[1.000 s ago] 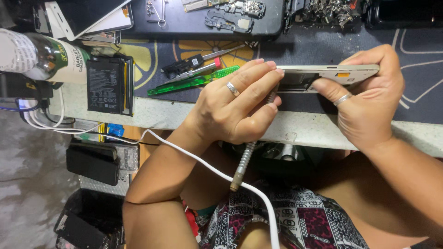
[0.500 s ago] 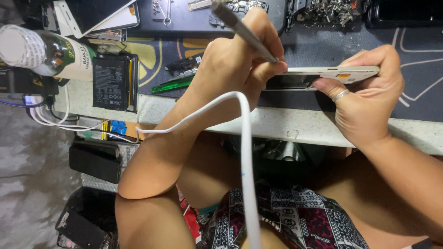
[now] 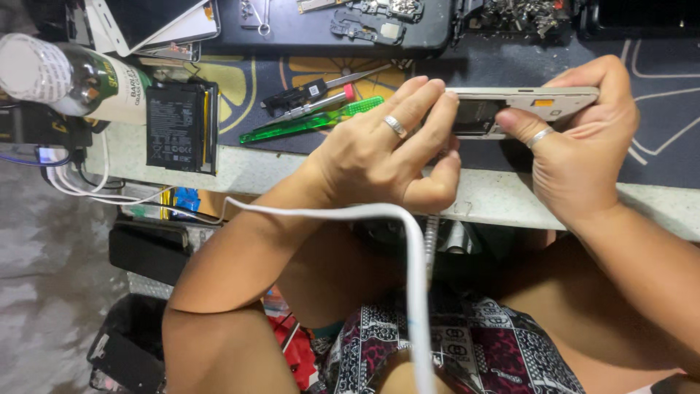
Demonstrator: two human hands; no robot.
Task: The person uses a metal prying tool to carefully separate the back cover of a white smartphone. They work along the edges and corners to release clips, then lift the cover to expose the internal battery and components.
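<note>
My right hand [image 3: 576,160] grips a pale, opened phone body [image 3: 543,102], holding it on its edge above the dark work mat [image 3: 656,138]. A ring sits on the thumb. My left hand [image 3: 379,157], also ringed, rests its fingers against the phone's left end and is closed around a slim silver pen-shaped tool [image 3: 432,244]. The tool's handle hangs down below the palm, past the table edge. Its tip is hidden behind my fingers. A thick white cable [image 3: 412,292] runs from the left over my forearm and down to my lap.
A black battery pack [image 3: 175,128] and a glass bottle [image 3: 65,76] lie at the left of the bench. A green-handled screwdriver [image 3: 313,120] and other small tools lie by my left hand. A black tray [image 3: 292,33] with phone parts sits behind. Dark boxes [image 3: 146,248] stand on the floor.
Half a second ago my left hand was lifted with the tool pointing up and away. It has come back down to the phone, tool handle hanging below. The right hand stayed still.
</note>
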